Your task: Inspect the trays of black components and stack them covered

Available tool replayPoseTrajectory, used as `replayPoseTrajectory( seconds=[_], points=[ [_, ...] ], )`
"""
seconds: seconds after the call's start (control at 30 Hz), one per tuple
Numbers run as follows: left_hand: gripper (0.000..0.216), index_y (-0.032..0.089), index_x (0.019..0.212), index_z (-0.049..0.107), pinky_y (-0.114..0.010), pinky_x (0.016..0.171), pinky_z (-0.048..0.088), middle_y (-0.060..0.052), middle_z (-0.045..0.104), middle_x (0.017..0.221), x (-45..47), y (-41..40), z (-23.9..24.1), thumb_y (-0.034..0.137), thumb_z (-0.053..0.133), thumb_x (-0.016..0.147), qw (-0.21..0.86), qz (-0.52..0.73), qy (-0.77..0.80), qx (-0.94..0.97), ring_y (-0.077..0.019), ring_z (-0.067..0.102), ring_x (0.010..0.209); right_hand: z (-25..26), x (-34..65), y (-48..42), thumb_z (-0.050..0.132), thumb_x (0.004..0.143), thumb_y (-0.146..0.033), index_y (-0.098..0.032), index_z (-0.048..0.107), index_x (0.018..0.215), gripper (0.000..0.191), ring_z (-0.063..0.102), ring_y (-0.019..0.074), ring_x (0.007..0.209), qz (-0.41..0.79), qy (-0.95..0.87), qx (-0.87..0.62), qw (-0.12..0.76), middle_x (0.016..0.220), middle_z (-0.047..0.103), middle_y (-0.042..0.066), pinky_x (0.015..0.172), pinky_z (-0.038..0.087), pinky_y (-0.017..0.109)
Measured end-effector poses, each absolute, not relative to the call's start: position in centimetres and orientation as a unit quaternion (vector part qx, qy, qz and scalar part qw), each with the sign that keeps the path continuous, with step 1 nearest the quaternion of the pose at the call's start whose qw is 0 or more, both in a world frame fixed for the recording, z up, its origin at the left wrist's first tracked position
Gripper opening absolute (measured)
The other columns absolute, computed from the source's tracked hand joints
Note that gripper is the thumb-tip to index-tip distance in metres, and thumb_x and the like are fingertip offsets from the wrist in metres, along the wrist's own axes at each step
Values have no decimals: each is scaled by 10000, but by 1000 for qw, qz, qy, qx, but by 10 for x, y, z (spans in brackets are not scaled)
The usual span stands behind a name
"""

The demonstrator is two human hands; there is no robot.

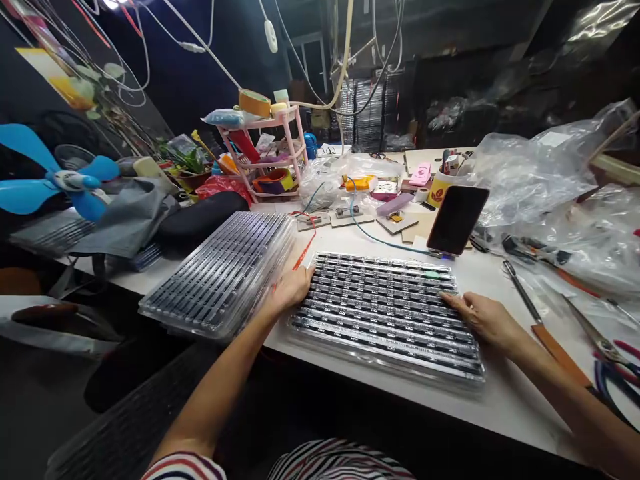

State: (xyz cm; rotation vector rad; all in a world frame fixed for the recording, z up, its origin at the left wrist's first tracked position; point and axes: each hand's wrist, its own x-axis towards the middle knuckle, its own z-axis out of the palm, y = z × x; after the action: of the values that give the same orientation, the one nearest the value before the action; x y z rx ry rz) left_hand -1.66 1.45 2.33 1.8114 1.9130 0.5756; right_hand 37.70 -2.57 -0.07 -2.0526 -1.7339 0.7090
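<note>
Head view: a clear plastic blister tray (390, 365) filled with dark strips (380, 307) is found between the fingers of both hands, laid flat on the white tabletop (510, 400). Its left edge appears to be gripped near the far corner by the folded fingers of the left hand (293, 288); their undersides are hidden. At the opposite edge, the index finger of the right hand (487, 319) is extended against the ends of the strips; whether the rim is also pinched from below cannot be told.

As to progress, the rows between the fingers are judged to be filled, with no vacant slot made out. A small green patch (431, 274) is noted near the far corner, just beyond the right index finger; its nature cannot be determined. To the left of the left fingers, a stack of similar trays (183, 325) is seen, its top tray likewise lined with strips. Whether any work is left on either cannot be established.

Beyond the right fingers, a smartphone (457, 220) is propped upright. A red cord (309, 245) is observed just beyond the left fingers. Scissors (605, 347) are lying well to the right of the right fingers.
</note>
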Motion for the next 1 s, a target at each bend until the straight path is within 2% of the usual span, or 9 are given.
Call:
replayPoseTrajectory(
  seconds=[0.1,0.13,0.2,0.37,0.5,0.6,0.8,0.93,1.0],
  points=[
    [585,67,1207,546,-386,1025,365,-214,569,1283,-22,2,24,520,320,913,218,188,696,658,-286,497,1250,0,377,-40,359,720,-795,-157,610,1033,754,520,215,492,223,-607,-741,179,520,535,9,545,388,344],
    [609,65,1295,480,-373,1047,350,-199,518,1349,-23,-5,24,512,329,911,220,185,692,663,-269,466,1282,0,377,-48,359,744,-775,-141,538,1222,814,538,214,504,220,-607,-738,195,563,558,4,553,405,344],
    [641,86,1407,358,-341,1091,308,-145,421,1442,-27,-20,24,492,343,911,230,184,674,677,-225,395,1337,-2,374,-64,368,780,-737,-164,387,1400,845,582,205,569,219,-618,-717,236,698,602,13,591,448,341],
    [621,91,1418,370,-348,1143,242,-97,402,1452,-30,-40,20,475,256,942,248,212,652,684,-198,372,1351,-6,362,-94,297,854,-671,-213,486,1355,705,631,215,777,185,-628,-710,258,964,592,76,636,504,321],
    [635,103,1420,369,-340,1155,218,-76,401,1458,-33,-39,19,507,284,938,273,218,643,681,-190,348,1364,-5,354,-103,308,867,-642,-237,557,1283,631,639,218,860,190,-602,-728,268,1104,580,78,673,533,316],
    [639,123,1408,396,-350,1153,222,-75,410,1455,-36,-38,18,529,353,917,301,240,636,668,-201,354,1362,-7,354,-104,337,853,-640,-223,569,1270,634,630,240,943,201,-590,-729,283,1152,574,80,784,540,360],
    [582,140,1269,570,-364,1111,309,-109,543,1330,-36,-35,9,542,428,873,321,340,626,624,-237,468,1267,-10,349,-101,411,808,-655,-200,567,1270,667,475,272,1238,242,-540,-718,365,1351,499,67,1075,365,422],
    [534,169,1269,572,-327,1075,352,-97,477,1359,-27,-45,20,515,414,896,301,394,622,606,-220,440,1273,10,340,-106,461,799,-652,-211,532,1309,678,434,278,1287,266,-498,-715,413,1417,460,47,1102,323,427],
    [499,238,1311,534,-297,957,461,-59,551,1255,-26,-58,37,473,514,871,325,459,598,571,-181,559,1101,24,338,-108,414,827,-643,-243,511,1329,649,464,275,1265,220,-526,-701,429,1399,485,41,1064,385,427]
  ],
)
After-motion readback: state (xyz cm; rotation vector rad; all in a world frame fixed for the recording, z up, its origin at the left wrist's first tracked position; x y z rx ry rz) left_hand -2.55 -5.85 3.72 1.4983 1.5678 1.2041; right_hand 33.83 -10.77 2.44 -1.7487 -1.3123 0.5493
